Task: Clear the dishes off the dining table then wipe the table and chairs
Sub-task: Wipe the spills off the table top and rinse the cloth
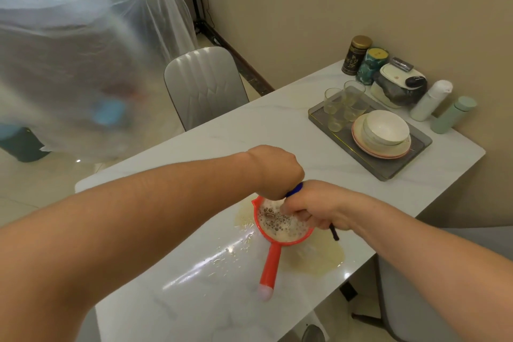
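A red scoop (273, 241) with a long handle stands on the white marble table (194, 300), full of foamy water. My left hand (274, 172) is clenched just above its far rim, gripping a blue object (294, 189) of which only a bit shows. My right hand (313, 209) is right beside it, fingers curled down into the foam, with a thin black piece (334, 233) sticking out under the palm. A yellowish puddle (319, 261) spreads on the table around the scoop. Stacked bowls and plates (384, 133) and glasses (341, 105) sit on a grey tray (394, 166) at the far right.
Tins (356, 54), a covered container (399, 86) and two pale bottles (431, 100) line the wall behind the tray. One grey chair (205, 86) stands at the table's far side, another (416, 286) at the right. A plastic-draped bulk (69, 50) fills the left.
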A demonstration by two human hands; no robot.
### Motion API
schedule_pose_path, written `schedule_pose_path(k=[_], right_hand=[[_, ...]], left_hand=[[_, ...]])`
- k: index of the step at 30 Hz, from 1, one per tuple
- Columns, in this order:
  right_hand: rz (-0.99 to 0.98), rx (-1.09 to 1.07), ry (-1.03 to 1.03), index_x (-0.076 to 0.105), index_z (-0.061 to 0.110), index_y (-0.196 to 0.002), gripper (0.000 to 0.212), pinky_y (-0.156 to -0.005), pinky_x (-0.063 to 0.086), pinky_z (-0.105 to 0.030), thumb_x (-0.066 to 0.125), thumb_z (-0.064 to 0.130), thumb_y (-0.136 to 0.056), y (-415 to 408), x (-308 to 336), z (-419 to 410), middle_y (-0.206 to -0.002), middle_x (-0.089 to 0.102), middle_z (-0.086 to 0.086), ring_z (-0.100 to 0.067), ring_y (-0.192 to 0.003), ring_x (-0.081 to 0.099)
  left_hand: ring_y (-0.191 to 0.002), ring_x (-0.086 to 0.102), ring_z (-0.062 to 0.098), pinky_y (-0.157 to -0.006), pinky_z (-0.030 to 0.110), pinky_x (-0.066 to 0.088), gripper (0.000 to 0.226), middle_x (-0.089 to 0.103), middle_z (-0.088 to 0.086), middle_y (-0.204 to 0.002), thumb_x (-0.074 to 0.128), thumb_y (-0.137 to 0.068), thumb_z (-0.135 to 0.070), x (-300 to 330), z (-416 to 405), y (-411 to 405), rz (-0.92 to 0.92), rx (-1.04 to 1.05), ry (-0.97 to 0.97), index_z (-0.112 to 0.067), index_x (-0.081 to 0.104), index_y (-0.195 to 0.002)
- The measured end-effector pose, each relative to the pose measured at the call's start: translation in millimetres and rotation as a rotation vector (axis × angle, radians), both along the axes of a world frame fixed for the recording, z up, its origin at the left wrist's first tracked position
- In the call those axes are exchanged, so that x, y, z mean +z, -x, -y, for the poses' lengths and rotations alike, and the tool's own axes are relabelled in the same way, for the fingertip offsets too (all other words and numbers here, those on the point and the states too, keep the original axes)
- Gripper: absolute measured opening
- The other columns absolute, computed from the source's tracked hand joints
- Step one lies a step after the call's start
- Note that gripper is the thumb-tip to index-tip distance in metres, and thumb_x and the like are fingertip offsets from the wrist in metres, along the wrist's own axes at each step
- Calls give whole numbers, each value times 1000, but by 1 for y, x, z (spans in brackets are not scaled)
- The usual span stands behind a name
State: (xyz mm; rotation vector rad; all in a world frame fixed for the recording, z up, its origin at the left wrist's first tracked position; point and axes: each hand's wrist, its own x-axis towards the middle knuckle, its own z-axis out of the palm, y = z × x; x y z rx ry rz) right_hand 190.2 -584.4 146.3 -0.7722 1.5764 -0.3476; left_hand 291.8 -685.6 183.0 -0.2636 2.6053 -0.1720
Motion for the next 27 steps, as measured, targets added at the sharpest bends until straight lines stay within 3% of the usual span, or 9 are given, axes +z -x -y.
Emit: schedule_pose_path(k=[4, 6, 8, 12, 14, 18, 21, 24, 27], right_hand=[[-494, 213, 188, 39, 16, -59, 33, -46, 25, -25, 63, 15, -82, -3, -6, 16, -56, 38, 0, -16, -47, 33], [-677, 324, 251, 49, 17, -64, 24, -50, 34, -26, 63, 22, -82, -3, -14, 20, -60, 48, 2, -17, -52, 45], [-824, 391, 288, 61, 24, -78, 10, -56, 45, -27, 63, 32, -83, -2, -20, 20, -68, 59, 6, -16, -60, 56], [-1063, 560, 470, 59, 23, -102, 20, -59, 42, -32, 62, 33, -85, -3, -21, 20, -71, 48, 7, -23, -66, 55], [-1122, 621, 557, 52, 22, -108, 23, -60, 39, -33, 60, 30, -88, 3, -21, 20, -71, 44, 6, -26, -67, 52], [-1237, 730, 704, 45, 18, -106, 20, -52, 30, -31, 56, 26, -91, 17, -22, 24, -75, 55, 1, -27, -60, 49], [-1282, 808, 774, 36, 18, -98, 20, -48, 21, -29, 55, 23, -91, 29, -17, 26, -68, 42, 3, -29, -58, 46], [-1296, 836, 897, 44, 14, -98, 14, -48, 22, -30, 54, 19, -89, 38, -15, 29, -66, 42, 0, -29, -54, 44], [-1289, 818, 1022, 50, 9, -86, 19, -46, 19, -25, 65, 11, -76, 43, -10, 33, -54, 42, -2, -25, -41, 35]], left_hand=[[-59, 49, 15, -57, 29, 44, 16, 54, -1, -68, 56, -91, -20, -10, 4, 4, 48, 174, -90, -18, 55, -75], [-59, 50, 17, -57, 29, 42, 18, 54, 0, -66, 60, -90, -22, -20, 5, 4, 54, 293, -174, -18, 55, -72], [-56, 50, 19, -56, 29, 42, 24, 55, 2, -61, 69, -85, -24, -28, 8, 3, 78, 480, -337, -14, 55, -68], [-45, 33, 18, -47, 24, 27, 27, 41, 1, -53, 74, -81, -16, -39, 9, -9, 57, 874, -744, -13, 50, -69], [-41, 30, 16, -46, 22, 23, 32, 39, 0, -51, 72, -79, -12, -43, 5, -12, 17, 971, -853, -15, 45, -63], [-43, 27, 15, -47, 23, 20, 33, 39, 0, -55, 70, -80, -11, -43, -2, -13, -51, 1159, -1047, -19, 47, -58], [-48, 16, 14, -50, 26, 11, 32, 30, -3, -54, 65, -84, -9, -45, -12, -12, -102, 1278, -1242, -21, 44, -63], [-49, 12, 13, -52, 27, 8, 31, 26, -4, -54, 60, -87, -9, -45, -24, -12, -192, 1382, -1429, -21, 41, -66], [-44, 13, 11, -48, 24, 8, 34, 24, -6, -52, 56, -90, -11, -44, -28, -12, -245, 1434, -1571, -23, 35, -66]])
